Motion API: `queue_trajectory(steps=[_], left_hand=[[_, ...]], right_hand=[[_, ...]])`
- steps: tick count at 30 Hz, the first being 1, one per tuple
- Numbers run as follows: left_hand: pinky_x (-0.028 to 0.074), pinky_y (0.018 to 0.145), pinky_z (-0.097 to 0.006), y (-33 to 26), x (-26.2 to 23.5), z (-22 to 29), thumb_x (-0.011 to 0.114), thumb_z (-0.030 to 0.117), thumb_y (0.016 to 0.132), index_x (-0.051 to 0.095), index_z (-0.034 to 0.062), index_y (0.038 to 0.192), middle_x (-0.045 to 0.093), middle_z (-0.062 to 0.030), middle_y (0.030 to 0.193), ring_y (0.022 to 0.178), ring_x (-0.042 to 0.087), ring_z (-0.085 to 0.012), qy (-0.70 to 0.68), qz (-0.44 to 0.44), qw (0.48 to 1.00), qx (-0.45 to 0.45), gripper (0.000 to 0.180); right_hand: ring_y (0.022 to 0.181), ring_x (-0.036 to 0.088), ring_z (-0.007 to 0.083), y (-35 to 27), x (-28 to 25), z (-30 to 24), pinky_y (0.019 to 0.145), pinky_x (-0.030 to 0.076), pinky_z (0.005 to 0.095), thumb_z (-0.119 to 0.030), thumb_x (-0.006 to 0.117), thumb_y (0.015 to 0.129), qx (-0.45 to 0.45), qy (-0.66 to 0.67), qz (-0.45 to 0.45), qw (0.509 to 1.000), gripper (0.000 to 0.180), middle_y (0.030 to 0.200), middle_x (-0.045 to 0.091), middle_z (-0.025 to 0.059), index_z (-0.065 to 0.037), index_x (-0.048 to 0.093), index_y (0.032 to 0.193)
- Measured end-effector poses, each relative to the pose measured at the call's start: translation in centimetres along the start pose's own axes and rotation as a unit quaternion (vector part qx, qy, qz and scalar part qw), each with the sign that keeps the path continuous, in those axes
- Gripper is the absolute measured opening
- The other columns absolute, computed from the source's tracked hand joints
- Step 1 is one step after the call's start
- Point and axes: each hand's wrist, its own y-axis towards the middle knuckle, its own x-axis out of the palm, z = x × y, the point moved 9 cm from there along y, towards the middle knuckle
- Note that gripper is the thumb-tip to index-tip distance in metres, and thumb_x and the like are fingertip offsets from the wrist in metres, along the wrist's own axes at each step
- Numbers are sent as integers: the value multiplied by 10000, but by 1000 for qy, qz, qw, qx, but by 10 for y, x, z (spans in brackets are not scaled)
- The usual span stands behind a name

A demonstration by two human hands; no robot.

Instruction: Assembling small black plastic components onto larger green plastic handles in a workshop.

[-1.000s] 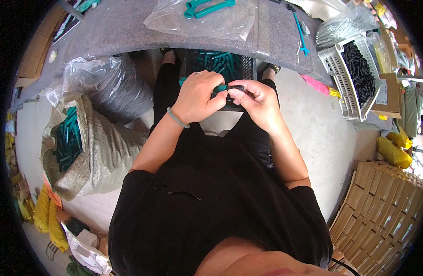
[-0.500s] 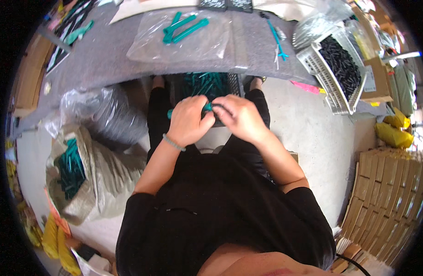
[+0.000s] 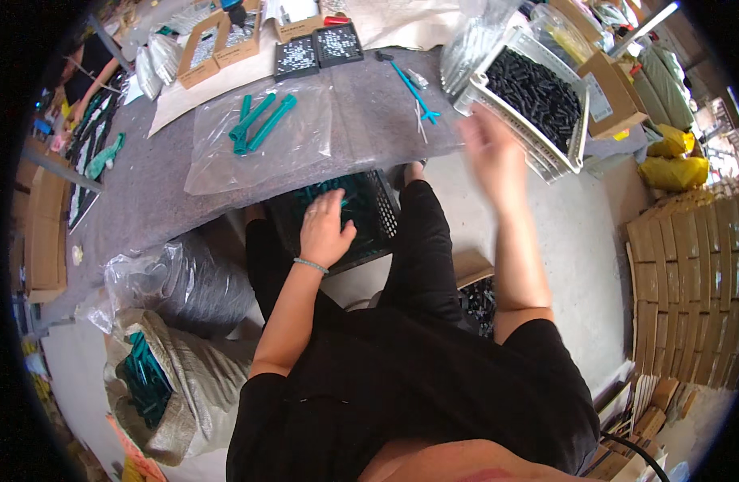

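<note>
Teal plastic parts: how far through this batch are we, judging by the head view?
Done: two teal parts lie on the clear bag on the grey table. In hand: the left hand rests in the black crate on the lap; the right hand, blurred, reaches toward the white basket of black pieces. Left: a sack of teal parts beside the person looks well stocked.

My left hand (image 3: 325, 233) rests flat in the black crate (image 3: 381, 210) on my lap, on teal parts. My right hand (image 3: 491, 149), blurred, reaches beside the white basket (image 3: 574, 149) beyond the crate.
</note>
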Motion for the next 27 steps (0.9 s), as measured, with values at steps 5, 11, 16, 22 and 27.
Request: queue_trajectory(steps=[5, 11, 16, 22, 27], left_hand=[[493, 783, -369, -2, -55, 44, 611, 26, 720, 614, 30, 974, 615, -116, 1007, 920, 601, -288, -100, 97, 985, 105, 254], [480, 672, -365, 6, -123, 18, 625, 3, 669, 605, 50, 871, 602, -93, 908, 803, 593, -276, -32, 260, 959, 109, 209], [462, 790, -403, 79, -143, -32, 606, 144, 702, 604, 59, 937, 589, -88, 1005, 921, 566, -287, 125, 261, 955, 58, 250], [476, 846, -420, 155, -106, -105, 615, 223, 738, 475, 42, 1200, 557, -144, 1153, 1045, 571, -301, 272, -16, 926, -261, 515], [504, 781, -418, 155, -97, -111, 605, 190, 778, 491, 66, 1130, 593, -138, 1054, 994, 599, -299, 233, -52, 949, -206, 390]], right_hand=[[1011, 591, 324, 97, -35, 195, 847, 457, 400, -428, 588, 817, 152, -264, -139, 942, 489, 1095, 619, 169, -73, 578, 1154], [1096, 549, 347, 112, 36, 270, 939, 421, 393, -324, 668, 783, 62, -130, -285, 948, 560, 1174, 565, 233, -66, 510, 1253], [1096, 549, 353, 116, 49, 255, 913, 450, 412, -297, 671, 771, 129, -174, -311, 926, 554, 1174, 568, 221, -112, 500, 1264], [1042, 572, 368, 116, 55, 267, 889, 442, 390, -247, 644, 768, 109, -183, -311, 926, 440, 1106, 594, 236, -104, 532, 1169], [866, 618, 266, 117, 33, 264, 690, 510, 371, -240, 622, 780, 117, -116, -251, 954, 363, 991, 635, 152, -72, 573, 1099]])
